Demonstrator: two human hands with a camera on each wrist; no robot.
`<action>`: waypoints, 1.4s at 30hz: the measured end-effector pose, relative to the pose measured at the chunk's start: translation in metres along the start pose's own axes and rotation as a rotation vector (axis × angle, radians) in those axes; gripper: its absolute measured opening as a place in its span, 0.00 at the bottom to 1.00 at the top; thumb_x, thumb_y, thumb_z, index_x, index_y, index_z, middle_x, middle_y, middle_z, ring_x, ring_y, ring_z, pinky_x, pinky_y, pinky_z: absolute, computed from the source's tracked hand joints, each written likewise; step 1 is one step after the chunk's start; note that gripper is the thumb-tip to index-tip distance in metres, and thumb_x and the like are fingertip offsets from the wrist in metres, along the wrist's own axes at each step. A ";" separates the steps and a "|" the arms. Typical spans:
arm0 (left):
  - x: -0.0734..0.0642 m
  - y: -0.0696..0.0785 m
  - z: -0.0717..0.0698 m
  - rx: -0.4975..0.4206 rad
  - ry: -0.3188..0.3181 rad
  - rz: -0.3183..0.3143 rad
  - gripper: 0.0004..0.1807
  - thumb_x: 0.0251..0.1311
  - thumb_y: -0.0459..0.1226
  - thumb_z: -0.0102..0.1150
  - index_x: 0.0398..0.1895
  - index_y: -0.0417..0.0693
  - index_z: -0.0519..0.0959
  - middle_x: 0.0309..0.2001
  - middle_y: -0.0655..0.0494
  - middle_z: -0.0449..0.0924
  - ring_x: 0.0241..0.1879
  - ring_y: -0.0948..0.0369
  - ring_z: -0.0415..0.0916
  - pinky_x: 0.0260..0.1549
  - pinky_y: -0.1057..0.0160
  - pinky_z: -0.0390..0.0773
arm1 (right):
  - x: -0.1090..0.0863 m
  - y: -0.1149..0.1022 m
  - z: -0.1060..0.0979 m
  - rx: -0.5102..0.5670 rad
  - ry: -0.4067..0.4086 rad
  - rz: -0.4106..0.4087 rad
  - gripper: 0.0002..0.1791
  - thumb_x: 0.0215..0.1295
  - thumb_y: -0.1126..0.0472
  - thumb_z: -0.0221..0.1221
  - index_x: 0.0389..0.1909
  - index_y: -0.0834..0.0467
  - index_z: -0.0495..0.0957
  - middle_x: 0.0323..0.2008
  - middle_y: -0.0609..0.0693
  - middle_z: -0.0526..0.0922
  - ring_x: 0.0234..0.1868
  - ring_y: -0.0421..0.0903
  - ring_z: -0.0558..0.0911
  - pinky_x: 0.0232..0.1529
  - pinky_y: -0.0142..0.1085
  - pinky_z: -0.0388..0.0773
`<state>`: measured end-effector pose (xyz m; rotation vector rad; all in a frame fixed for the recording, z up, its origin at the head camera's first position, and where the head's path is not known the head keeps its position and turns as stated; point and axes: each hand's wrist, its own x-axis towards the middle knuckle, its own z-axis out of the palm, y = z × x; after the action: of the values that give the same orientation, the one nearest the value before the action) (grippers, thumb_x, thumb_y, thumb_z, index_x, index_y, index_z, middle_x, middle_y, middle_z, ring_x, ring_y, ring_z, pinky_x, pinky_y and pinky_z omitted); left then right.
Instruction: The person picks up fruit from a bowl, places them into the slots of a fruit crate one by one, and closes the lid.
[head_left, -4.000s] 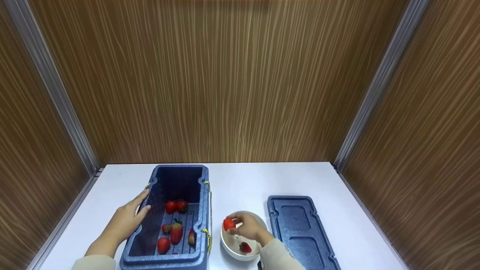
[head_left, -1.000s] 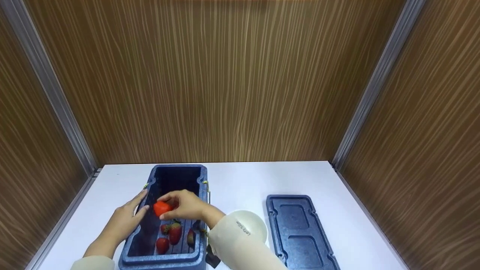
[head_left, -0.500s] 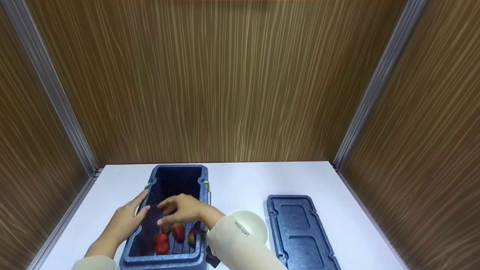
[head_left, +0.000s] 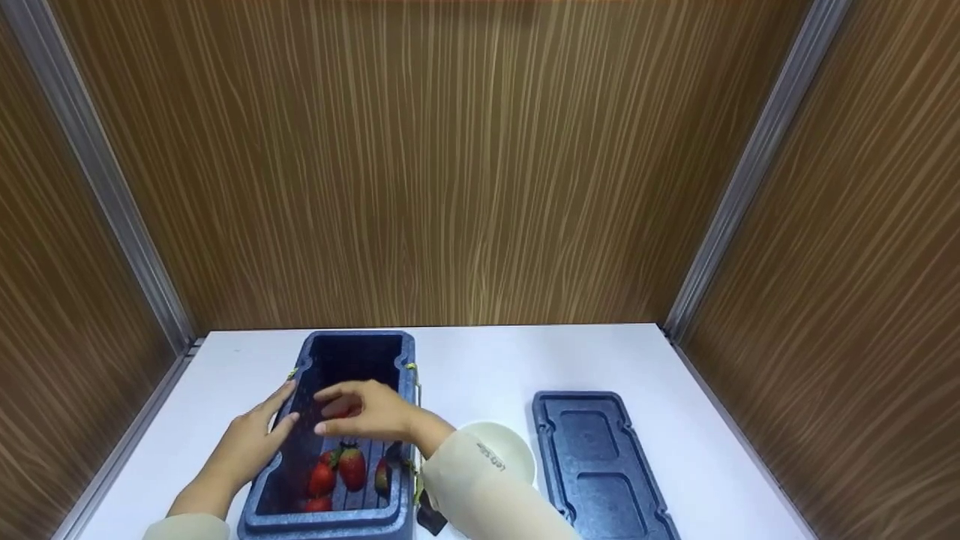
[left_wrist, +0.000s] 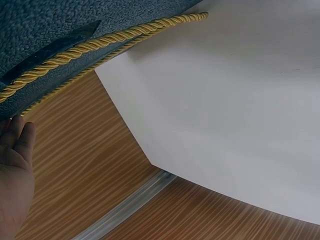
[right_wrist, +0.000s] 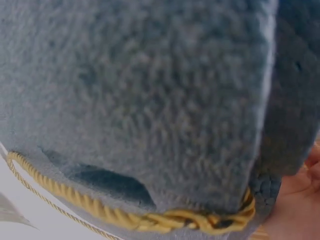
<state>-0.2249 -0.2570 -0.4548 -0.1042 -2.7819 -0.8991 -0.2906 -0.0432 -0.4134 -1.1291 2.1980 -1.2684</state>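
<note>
In the head view, a deep blue foam box [head_left: 322, 519] stands at the lower left with several strawberries [head_left: 352, 469] on its slatted floor. My left hand [head_left: 244, 442] rests along the box's left rim, fingers extended. Over the box's middle is my right hand [head_left: 375, 411], fingers bent and parted from the thumb, holding nothing; it hides part of the fruit. The left wrist view has the left hand [left_wrist: 15, 185] at the box's edge beside a yellow rope [left_wrist: 100, 45]. In the right wrist view, the box wall [right_wrist: 140, 100] covers most of the right hand [right_wrist: 297, 205].
A white bowl [head_left: 514, 450] stands right of the box, partly covered by the right sleeve [head_left: 487, 480]. Farther right a blue lid [head_left: 589, 435] lies on the white table [head_left: 480, 367]. Wood-grain panels [head_left: 480, 165] enclose the back and sides.
My right hand has carried a red strawberry from the bowl to the box and let it go there. The hand has since lifted slightly. My left hand stays at the rim.
</note>
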 end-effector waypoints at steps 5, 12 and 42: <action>0.000 0.001 0.000 -0.007 0.003 -0.008 0.30 0.70 0.42 0.49 0.71 0.41 0.60 0.64 0.31 0.63 0.60 0.33 0.62 0.57 0.33 0.61 | -0.003 0.004 -0.011 0.083 0.063 -0.111 0.25 0.64 0.57 0.61 0.62 0.58 0.72 0.51 0.51 0.81 0.46 0.37 0.80 0.48 0.28 0.76; 0.000 0.001 0.000 -0.002 0.025 0.013 0.29 0.69 0.41 0.50 0.70 0.40 0.61 0.63 0.31 0.63 0.60 0.33 0.63 0.57 0.34 0.61 | -0.018 -0.010 -0.033 0.180 0.176 -0.217 0.25 0.65 0.64 0.59 0.62 0.64 0.69 0.52 0.61 0.79 0.44 0.42 0.82 0.46 0.33 0.79; 0.000 0.001 0.000 -0.001 0.037 0.025 0.29 0.69 0.40 0.51 0.70 0.39 0.61 0.64 0.32 0.63 0.60 0.34 0.63 0.57 0.35 0.62 | -0.079 0.100 -0.104 -0.008 0.435 -0.070 0.32 0.65 0.50 0.60 0.66 0.60 0.66 0.54 0.63 0.77 0.49 0.55 0.81 0.47 0.44 0.80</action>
<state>-0.2251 -0.2565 -0.4543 -0.1208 -2.7396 -0.8875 -0.3550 0.1045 -0.4488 -1.0133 2.4846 -1.6669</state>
